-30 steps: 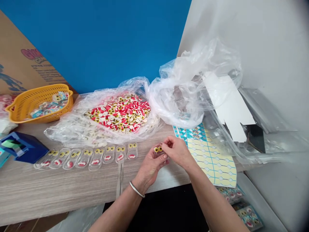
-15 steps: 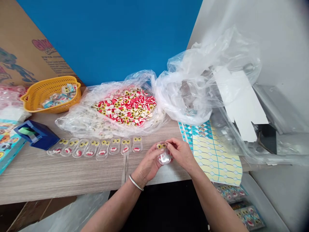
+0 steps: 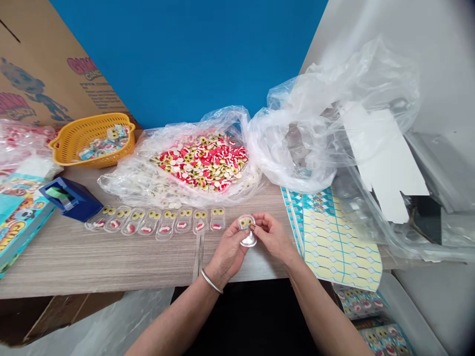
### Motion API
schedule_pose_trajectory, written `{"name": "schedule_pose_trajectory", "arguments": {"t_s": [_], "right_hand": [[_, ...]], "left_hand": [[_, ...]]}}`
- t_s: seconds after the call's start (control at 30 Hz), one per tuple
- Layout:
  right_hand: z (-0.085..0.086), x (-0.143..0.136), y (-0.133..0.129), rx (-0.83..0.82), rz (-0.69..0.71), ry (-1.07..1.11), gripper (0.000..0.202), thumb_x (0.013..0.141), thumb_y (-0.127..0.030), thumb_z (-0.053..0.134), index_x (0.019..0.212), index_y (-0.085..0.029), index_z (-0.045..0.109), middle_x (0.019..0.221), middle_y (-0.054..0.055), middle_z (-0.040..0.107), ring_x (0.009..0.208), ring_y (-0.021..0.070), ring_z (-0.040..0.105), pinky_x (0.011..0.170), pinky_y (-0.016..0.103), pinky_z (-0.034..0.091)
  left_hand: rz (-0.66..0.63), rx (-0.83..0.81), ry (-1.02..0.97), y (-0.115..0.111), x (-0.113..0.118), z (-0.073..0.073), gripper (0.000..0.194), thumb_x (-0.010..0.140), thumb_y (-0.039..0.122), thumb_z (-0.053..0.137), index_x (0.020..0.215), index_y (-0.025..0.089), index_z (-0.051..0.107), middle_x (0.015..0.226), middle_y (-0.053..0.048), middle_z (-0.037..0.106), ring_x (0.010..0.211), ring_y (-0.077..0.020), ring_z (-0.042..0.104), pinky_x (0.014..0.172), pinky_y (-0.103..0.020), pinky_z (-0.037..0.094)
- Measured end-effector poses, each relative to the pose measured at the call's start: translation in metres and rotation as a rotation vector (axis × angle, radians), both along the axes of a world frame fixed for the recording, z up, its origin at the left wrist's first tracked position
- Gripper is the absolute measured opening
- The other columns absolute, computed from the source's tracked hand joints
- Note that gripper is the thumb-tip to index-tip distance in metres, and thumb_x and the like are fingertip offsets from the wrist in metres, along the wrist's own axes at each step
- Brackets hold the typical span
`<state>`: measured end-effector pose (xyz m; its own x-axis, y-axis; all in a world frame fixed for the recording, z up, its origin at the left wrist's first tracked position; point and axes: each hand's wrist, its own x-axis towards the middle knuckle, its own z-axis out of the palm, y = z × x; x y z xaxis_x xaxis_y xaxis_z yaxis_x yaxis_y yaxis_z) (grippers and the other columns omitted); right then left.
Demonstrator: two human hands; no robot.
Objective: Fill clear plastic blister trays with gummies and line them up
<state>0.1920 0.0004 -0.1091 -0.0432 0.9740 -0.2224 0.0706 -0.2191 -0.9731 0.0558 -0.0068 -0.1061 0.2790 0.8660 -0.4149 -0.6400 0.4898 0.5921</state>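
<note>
My left hand (image 3: 229, 250) grips a clear, rounded plastic case (image 3: 249, 240) in curled fingers; my right hand (image 3: 273, 237), nearly pinched, touches it, hold unclear!

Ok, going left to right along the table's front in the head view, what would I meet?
Printed box, blue tape dispenser, row of clear packs, left hand, held clear pack, right hand, yellow-and-blue sheet.

Clear case (image 3: 249, 240) partly behind fingers (image 3: 262, 220); cardboard box (image 3: 40, 39) cut off at left.
</note>
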Motion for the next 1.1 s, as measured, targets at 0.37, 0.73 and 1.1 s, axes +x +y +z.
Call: {"name": "schedule_pose_trajectory", "arguments": {"t_s": [0.37,0.73,1.1], "right_hand": [[-0.023,-0.024,0.054,0.026,0.040,-0.440,0.023,0.080,-0.010,0.056,0.101,-0.018,0.062,0.079,0.001,0.068,0.071,0.0166,0.063,0.070,0.029,0.047],[-0.009,-0.052,0.047,0.233,-0.046,-0.777,0.013,0.091,-0.018,0.059,0.104,-0.019,0.062,0.107,0.008,0.064,0.096,0.0205,0.060,0.084,0.031,0.048],[0.004,0.116,-0.030,0.125,-0.430,-1.208,0.019,0.094,-0.026,0.059,0.108,-0.017,0.068,0.110,0.014,0.066,0.104,0.0278,0.058,0.089,0.039,0.044]], "left_hand": [[-0.031,1.003,1.721,-0.024,-0.046,-0.013,0.039,0.092,0.016,0.060,0.128,0.029,0.066,0.133,-0.006,0.068,0.132,-0.0346,0.053,0.110,-0.057,0.035],[-0.057,1.219,1.959,0.013,-0.057,-0.033,0.023,0.095,0.018,0.057,0.114,0.022,0.071,0.121,-0.006,0.074,0.127,-0.0364,0.056,0.113,-0.059,0.030],[0.059,1.347,1.625,0.009,-0.040,-0.021,0.028,0.089,0.019,0.065,0.117,0.023,0.069,0.123,-0.011,0.072,0.133,-0.0340,0.053,0.112,-0.057,0.040]]}}
